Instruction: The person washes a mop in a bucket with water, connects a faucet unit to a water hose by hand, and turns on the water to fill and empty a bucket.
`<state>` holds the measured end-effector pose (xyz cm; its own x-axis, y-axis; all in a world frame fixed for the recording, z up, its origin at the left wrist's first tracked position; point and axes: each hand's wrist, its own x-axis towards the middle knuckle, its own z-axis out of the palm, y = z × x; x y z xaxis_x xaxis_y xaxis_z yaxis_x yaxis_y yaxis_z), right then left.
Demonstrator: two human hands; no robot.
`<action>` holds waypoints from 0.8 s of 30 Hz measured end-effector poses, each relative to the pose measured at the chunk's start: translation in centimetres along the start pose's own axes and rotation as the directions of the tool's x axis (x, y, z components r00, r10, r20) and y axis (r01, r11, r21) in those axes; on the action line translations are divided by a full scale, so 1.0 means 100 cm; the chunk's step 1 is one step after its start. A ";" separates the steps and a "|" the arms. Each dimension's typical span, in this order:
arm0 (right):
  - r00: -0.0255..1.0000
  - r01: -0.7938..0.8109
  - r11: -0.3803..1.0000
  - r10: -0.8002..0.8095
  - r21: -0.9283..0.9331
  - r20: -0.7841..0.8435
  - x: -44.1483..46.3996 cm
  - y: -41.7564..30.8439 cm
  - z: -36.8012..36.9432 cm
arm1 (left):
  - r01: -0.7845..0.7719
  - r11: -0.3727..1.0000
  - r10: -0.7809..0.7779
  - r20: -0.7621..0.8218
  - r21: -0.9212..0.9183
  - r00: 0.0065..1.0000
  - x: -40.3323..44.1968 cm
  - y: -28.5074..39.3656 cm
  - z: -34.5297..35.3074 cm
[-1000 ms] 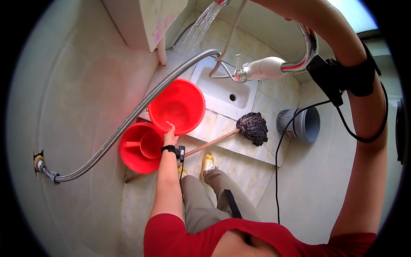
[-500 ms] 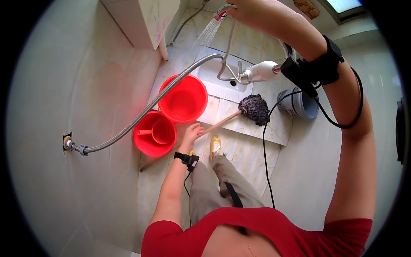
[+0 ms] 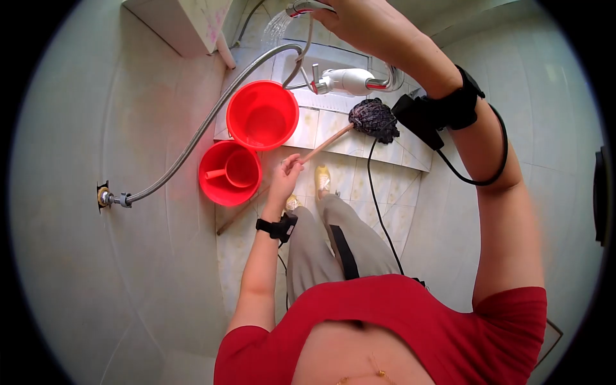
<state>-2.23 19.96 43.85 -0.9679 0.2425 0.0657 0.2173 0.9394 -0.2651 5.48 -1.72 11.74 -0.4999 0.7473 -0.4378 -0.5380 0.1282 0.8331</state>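
My right hand (image 3: 353,18), raised at the top edge, is closed around a chrome shower head (image 3: 300,8) that sprays water down to the left. Below it, a white-bodied tap (image 3: 346,81) with a chrome lever is linked to a braided metal hose (image 3: 204,131). My left hand (image 3: 287,171) hangs low in the middle, fingers loosely bent and apart, with nothing visible in it. Behind that hand runs the wooden handle of a mop (image 3: 374,120), whose dark head rests on the raised step. Two red buckets stand left of the hand: an upper bucket (image 3: 263,114) and a lower bucket (image 3: 210,160).
A red dipper (image 3: 242,168) sits inside the lower bucket. A squat toilet (image 3: 282,67) is set in the tiled step (image 3: 410,154). Black cables hang from bands on both my arms. A white cabinet (image 3: 186,22) juts out at upper left.
The view has shifted, so the buckets, mop and tap appear higher. The shower head appears farther left and still sprays. My left hand's fingers are bent a little more.
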 end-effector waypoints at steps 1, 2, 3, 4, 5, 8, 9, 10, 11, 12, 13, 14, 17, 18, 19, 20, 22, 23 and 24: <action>0.999 -0.021 0.998 0.024 0.056 -0.041 -0.010 0.003 0.004 | -0.014 0.999 0.014 0.001 0.043 1.000 -0.003 0.002 -0.002; 0.982 0.060 0.998 -0.057 0.014 -0.182 -0.016 0.025 0.027 | -0.021 0.999 0.021 0.001 0.047 1.000 -0.004 0.005 -0.003; 0.979 -0.009 1.000 0.012 0.018 -0.202 -0.024 0.030 0.032 | -0.003 0.999 0.003 -0.008 0.043 1.000 -0.008 0.009 -0.001; 0.972 -0.080 0.996 0.084 0.024 -0.219 -0.030 0.030 0.037 | 0.018 0.999 -0.017 -0.017 0.040 1.000 -0.014 0.010 -0.003; 0.963 -0.153 0.984 0.168 0.086 -0.211 -0.036 0.034 0.039 | 0.016 0.999 -0.015 -0.019 0.046 1.000 -0.019 0.010 -0.005; 0.858 -0.405 0.785 0.504 0.468 -0.102 -0.063 0.049 0.054 | -0.007 0.992 0.011 -0.027 0.128 1.000 -0.027 0.012 -0.007; 0.805 -0.426 0.651 0.590 0.629 -0.065 -0.072 0.058 0.064 | 0.020 0.990 -0.016 -0.029 0.139 0.999 -0.031 0.014 -0.007; 0.748 -0.429 0.487 0.664 0.761 -0.004 -0.082 0.065 0.076 | 0.052 0.988 -0.048 -0.030 0.147 0.998 -0.036 0.013 -0.009; 0.748 -0.423 0.488 0.663 0.764 -0.009 -0.091 0.068 0.085 | 0.014 0.984 -0.009 -0.031 0.180 0.999 -0.037 0.005 -0.013; 0.679 -0.392 0.326 0.733 0.860 0.032 -0.099 0.070 0.094 | 0.011 0.983 -0.007 -0.025 0.185 1.000 -0.040 0.008 -0.016; 0.603 -0.340 0.153 0.792 0.928 0.091 -0.109 0.070 0.103 | -0.012 0.967 0.024 -0.042 0.254 0.999 -0.044 0.012 -0.017; 0.591 -0.340 0.148 0.802 0.929 0.088 -0.118 0.069 0.114 | -0.034 0.946 0.054 -0.054 0.322 0.997 -0.046 0.017 -0.017; 0.368 -0.101 -0.171 0.909 0.980 0.197 -0.152 0.070 0.139 | -0.113 0.885 0.154 -0.055 0.451 0.986 -0.048 0.027 -0.008; 0.330 -0.034 -0.217 0.919 0.976 0.216 -0.166 0.074 0.151 | -0.113 0.882 0.147 -0.039 0.456 0.988 -0.047 0.026 -0.006; 0.281 0.031 -0.288 0.922 0.957 0.268 -0.182 0.077 0.165 | -0.146 0.872 0.169 -0.009 0.468 0.986 -0.045 0.024 -0.004; 0.236 0.101 -0.349 0.918 0.932 0.318 -0.198 0.081 0.180 | -0.181 0.861 0.194 0.023 0.476 0.981 -0.042 0.021 -0.001; 0.146 0.132 -0.394 0.915 0.910 0.376 -0.219 0.076 0.204 | -0.177 0.864 0.170 0.058 0.471 0.984 -0.039 0.015 0.007; 0.114 0.160 -0.414 0.910 0.896 0.400 -0.229 0.074 0.215 | -0.165 0.868 0.149 0.073 0.468 0.986 -0.040 0.010 0.011; 0.087 0.193 -0.461 0.887 0.866 0.453 -0.235 0.071 0.221 | -0.162 0.866 0.139 0.084 0.472 0.987 -0.040 0.009 0.016</action>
<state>19.30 15.59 19.16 0.0510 0.7448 -0.6653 -0.3961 -0.5964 -0.6981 8.09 -3.61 14.76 -0.5106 0.8101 -0.2881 -0.0645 0.2981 0.9524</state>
